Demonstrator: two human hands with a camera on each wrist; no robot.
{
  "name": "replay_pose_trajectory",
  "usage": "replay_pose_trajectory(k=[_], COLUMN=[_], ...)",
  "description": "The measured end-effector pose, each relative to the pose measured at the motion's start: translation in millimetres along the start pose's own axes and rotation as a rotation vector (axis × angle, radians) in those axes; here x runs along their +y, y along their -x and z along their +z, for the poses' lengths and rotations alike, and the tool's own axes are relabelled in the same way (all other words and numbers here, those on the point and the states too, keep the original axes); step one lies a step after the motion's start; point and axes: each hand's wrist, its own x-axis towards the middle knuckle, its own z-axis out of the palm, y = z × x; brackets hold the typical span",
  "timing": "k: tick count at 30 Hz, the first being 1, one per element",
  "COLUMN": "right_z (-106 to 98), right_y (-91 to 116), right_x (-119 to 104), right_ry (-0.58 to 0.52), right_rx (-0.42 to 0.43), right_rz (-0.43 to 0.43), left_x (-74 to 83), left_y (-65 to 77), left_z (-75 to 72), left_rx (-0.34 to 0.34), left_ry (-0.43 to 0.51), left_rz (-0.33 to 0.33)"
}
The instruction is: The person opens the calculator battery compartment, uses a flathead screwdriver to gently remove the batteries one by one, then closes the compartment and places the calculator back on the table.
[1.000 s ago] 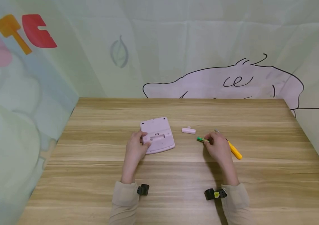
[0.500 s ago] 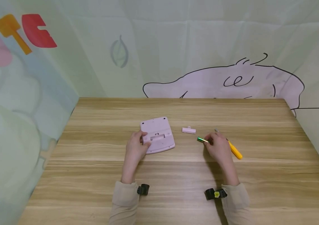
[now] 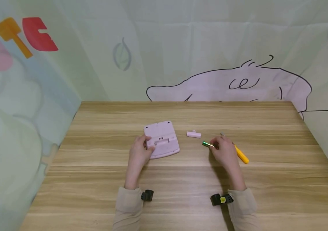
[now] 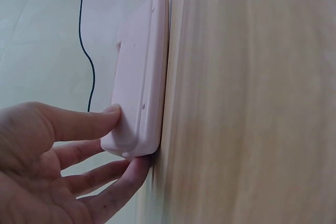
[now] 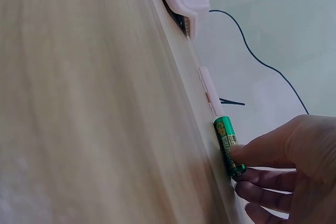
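A pale pink calculator (image 3: 162, 131) lies back side up on the table, its battery slot uncovered. My left hand (image 3: 140, 150) grips its left edge, thumb on the back face and fingers at the side, as the left wrist view shows. A green battery (image 5: 227, 142) lies on the table, pinched by the thumb and fingers of my right hand (image 3: 224, 150); part of it is hidden by the fingers. Between the calculator and the battery sits a small pink battery cover (image 3: 194, 134). Partly behind my right hand is a screwdriver with a yellow handle (image 3: 241, 154).
The wood-grain table (image 3: 181, 189) reaches back to a printed cloth backdrop (image 3: 158, 51) with cartoon outlines and coloured letters. A black camera mount sits at each wrist.
The battery has rolled slightly in my right fingers, so its printed side gives way to shiny green in the head view. Hands, calculator, cover and screwdriver stay put.
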Motion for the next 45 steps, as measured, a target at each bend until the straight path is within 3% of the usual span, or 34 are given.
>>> replay_pose_trajectory(k=[17,36,45], right_z=[1,2,-1], right_y=[0,-4,-6], right_x=[-1,-6,-9], right_ry=[0.013,0.016,0.009], right_rx=[-0.018,-0.012,-0.018], right_rz=[0.025,-0.024,-0.006], left_x=[-0.1,-1.4,-0.6], left_y=[0.4,0.0,0.4], left_z=[-1.7,-1.5,-1.8], left_rx=[-0.004,0.007,0.001], left_ry=[-0.011,-0.010,-0.008], left_rz=[0.007,0.012,0.014])
